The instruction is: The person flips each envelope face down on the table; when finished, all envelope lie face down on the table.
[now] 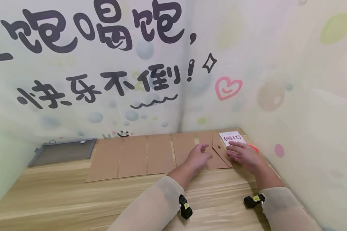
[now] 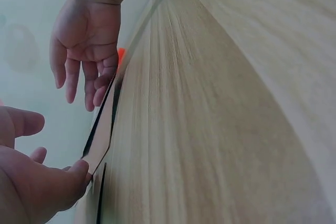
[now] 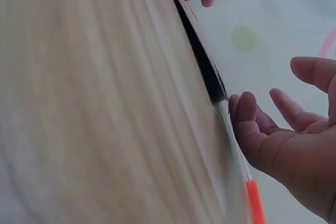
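Several brown kraft-paper envelopes lie in a row along the back of the wooden table. The rightmost envelope shows a slanted flap edge with a small dark mark, and a dark gap shows beneath it. My left hand is at its left side, fingers loosely bent, thumb tip right at the edge in the left wrist view. My right hand hovers at its right side with fingers spread; in the right wrist view the fingertips are right at the envelope's corner.
A white card with handwriting lies behind my right hand. An orange-red item is partly hidden by that hand. A grey mesh zip pouch sits at the far left. Printed walls border the table behind and at right.
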### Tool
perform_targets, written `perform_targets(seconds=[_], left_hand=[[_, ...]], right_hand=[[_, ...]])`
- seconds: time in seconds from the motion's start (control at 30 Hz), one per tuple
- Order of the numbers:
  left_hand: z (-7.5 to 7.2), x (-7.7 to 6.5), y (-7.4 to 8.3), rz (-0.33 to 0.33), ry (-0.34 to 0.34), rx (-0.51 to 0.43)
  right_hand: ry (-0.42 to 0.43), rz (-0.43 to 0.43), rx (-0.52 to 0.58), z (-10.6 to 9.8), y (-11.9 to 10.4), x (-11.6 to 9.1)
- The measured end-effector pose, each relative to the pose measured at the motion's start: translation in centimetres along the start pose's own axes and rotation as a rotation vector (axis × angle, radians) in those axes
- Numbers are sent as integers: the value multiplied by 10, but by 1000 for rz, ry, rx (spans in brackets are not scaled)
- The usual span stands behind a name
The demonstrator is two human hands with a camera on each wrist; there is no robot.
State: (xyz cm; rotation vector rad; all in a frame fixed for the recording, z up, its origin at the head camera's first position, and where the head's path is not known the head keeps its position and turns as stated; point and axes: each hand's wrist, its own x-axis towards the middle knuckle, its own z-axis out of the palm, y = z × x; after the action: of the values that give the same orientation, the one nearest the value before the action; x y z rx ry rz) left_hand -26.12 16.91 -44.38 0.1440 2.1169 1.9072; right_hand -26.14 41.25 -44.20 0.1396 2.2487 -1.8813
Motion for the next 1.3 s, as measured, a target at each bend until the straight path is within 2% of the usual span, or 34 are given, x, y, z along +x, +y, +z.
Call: perform_targets(seconds=[0.27, 0.43, 0.73, 0.83, 1.07, 1.2, 1.3], left_hand=[[0, -3, 0, 13, -26, 0], [5, -6, 0, 32, -50, 7], [14, -10, 5, 65, -70, -23], [16, -12, 8, 64, -87, -50], [16, -20, 12, 90, -61, -11], [16, -23, 14, 90, -67, -46], [17, -24, 17, 69, -65, -118]], right_hand=[[-34, -89, 1, 1, 0, 2], [-95, -127, 21, 9, -4, 2], [-123, -118, 113, 23, -17, -7], [-131, -107, 116, 28, -20, -9], [-118, -61, 86, 40, -24, -12], [-135, -69, 82, 43, -25, -13], [-154, -77, 89, 44, -25, -14]])
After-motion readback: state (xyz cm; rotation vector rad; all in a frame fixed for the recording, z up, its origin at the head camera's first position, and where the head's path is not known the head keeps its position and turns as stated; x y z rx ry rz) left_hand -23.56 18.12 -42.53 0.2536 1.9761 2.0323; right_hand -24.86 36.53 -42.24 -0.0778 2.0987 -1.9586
